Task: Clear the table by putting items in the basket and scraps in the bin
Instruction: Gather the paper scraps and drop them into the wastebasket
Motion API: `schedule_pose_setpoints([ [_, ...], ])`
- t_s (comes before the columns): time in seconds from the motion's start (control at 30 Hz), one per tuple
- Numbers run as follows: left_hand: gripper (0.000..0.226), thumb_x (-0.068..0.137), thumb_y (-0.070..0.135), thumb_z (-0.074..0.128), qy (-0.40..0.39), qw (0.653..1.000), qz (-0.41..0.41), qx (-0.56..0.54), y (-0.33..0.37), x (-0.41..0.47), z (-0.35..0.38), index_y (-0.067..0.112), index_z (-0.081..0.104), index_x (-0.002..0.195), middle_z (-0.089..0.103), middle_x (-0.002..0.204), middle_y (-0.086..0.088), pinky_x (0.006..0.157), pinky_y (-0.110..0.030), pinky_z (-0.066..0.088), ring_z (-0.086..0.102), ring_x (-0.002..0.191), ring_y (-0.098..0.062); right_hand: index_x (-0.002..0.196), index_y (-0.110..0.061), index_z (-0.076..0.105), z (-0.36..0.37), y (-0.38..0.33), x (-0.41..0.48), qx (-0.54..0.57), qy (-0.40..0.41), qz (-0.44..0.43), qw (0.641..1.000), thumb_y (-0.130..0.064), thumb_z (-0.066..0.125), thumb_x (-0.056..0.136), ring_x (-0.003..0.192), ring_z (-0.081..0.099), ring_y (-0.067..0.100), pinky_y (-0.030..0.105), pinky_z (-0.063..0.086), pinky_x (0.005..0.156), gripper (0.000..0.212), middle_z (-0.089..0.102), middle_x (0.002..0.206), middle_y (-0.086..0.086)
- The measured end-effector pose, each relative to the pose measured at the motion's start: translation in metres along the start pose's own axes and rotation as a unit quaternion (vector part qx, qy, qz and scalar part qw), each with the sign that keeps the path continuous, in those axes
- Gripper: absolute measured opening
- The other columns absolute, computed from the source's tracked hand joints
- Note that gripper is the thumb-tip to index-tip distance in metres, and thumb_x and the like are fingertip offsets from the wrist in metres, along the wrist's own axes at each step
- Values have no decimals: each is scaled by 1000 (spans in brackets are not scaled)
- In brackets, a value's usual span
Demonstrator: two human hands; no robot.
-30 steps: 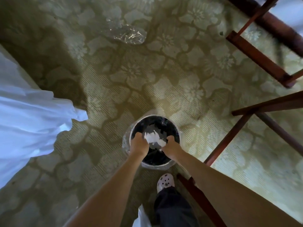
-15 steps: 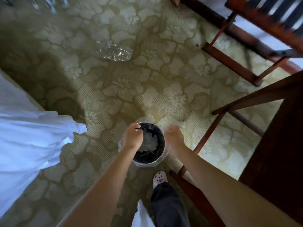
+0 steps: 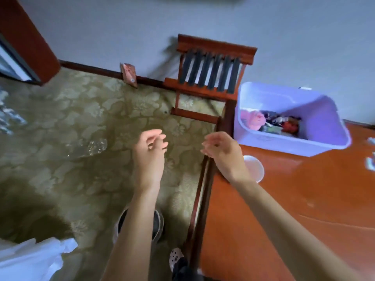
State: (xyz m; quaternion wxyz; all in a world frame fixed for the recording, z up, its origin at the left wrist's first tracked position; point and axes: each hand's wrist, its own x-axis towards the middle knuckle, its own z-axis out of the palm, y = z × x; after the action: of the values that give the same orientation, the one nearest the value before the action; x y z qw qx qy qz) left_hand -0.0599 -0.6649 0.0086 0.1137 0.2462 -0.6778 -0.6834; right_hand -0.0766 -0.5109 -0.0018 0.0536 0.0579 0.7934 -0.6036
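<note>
My left hand (image 3: 151, 148) hangs in the air over the carpet, fingers loosely curled and holding nothing. My right hand (image 3: 222, 151) is raised over the table's left edge, also empty with fingers apart. The round bin (image 3: 159, 222) stands on the floor below, mostly hidden behind my left forearm. A white plastic basket (image 3: 324, 118) sits on the far part of the wooden table (image 3: 284, 209) and holds several small items, one of them pink. A white round cup or lid (image 3: 254, 168) lies on the table just right of my right wrist.
A wooden chair (image 3: 211, 69) stands against the wall beyond the table. Crumpled clear plastic (image 3: 89, 148) lies on the patterned carpet at left. White cloth (image 3: 30, 260) fills the lower left corner. Small white objects (image 3: 370, 159) sit at the table's right edge.
Both hands have lifted away from the bin, empty, after the white scraps dropped in. The view has swung up and right, bringing the table and basket into sight.
</note>
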Motion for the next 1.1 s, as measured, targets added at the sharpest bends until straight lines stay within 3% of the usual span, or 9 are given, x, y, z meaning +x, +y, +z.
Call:
schedule_pose_setpoints([
  [0.1,18,93,2,45,-68,997,28,18,22,-56,68,10,59,100,64,88,1,71,-16,53,64,76,-9,83,-15,58,-96,-3,-24,16,65,7,998,5,56,85,53,59,-5,10,48,60,20,61,67,-2],
  [0.27,20,92,2,45,-146,987,29,65,17,-120,167,17,57,90,64,91,-6,73,-27,53,64,65,-5,78,-25,56,-198,18,-43,4,114,35,993,1,54,84,69,62,20,40,52,77,27,62,64,-4],
  [0.33,24,92,5,47,-189,977,27,99,10,-156,220,26,56,85,65,93,-7,80,-39,53,67,72,-15,75,-29,55,-256,39,-49,-12,134,39,990,0,55,84,72,63,23,39,52,77,30,62,64,-6],
  [0.43,17,92,6,47,-223,963,25,148,1,-198,294,21,56,93,64,84,-2,86,-46,54,67,85,-30,77,-22,57,-333,72,-55,-34,131,57,989,-1,55,84,74,64,26,34,50,73,22,63,70,-1],
  [0.5,15,90,4,48,-241,955,16,172,-8,-220,339,16,56,96,61,83,-3,88,-48,52,65,88,-33,88,-14,61,-378,99,-53,-54,116,77,989,-3,56,83,82,65,27,32,50,73,13,66,83,4],
  [0.63,21,87,4,51,-290,922,16,257,-28,-249,414,12,60,105,63,95,-9,90,-47,51,64,94,-31,111,-9,60,-456,145,-43,-141,92,129,977,-9,55,88,92,65,25,31,50,75,23,68,109,12],
  [0.8,29,87,9,54,-334,869,20,364,-46,-260,474,11,58,115,62,117,-10,91,-37,51,62,101,-28,126,-18,54,-512,190,-23,-247,85,176,949,-10,58,85,89,63,25,25,47,68,41,47,137,15],
  [0.93,31,88,13,52,-355,834,7,422,-62,-255,501,12,56,119,59,123,-9,92,-33,50,62,105,-27,136,-19,42,-536,210,0,-277,79,223,931,-28,65,84,118,52,34,39,49,96,58,31,146,16],
  [1.1,31,92,18,48,-365,815,5,451,-80,-240,525,12,54,122,58,126,-9,97,-33,47,57,114,-25,143,-14,27,-535,218,36,-296,96,245,918,-39,66,82,138,27,35,40,40,103,76,17,153,14],
])
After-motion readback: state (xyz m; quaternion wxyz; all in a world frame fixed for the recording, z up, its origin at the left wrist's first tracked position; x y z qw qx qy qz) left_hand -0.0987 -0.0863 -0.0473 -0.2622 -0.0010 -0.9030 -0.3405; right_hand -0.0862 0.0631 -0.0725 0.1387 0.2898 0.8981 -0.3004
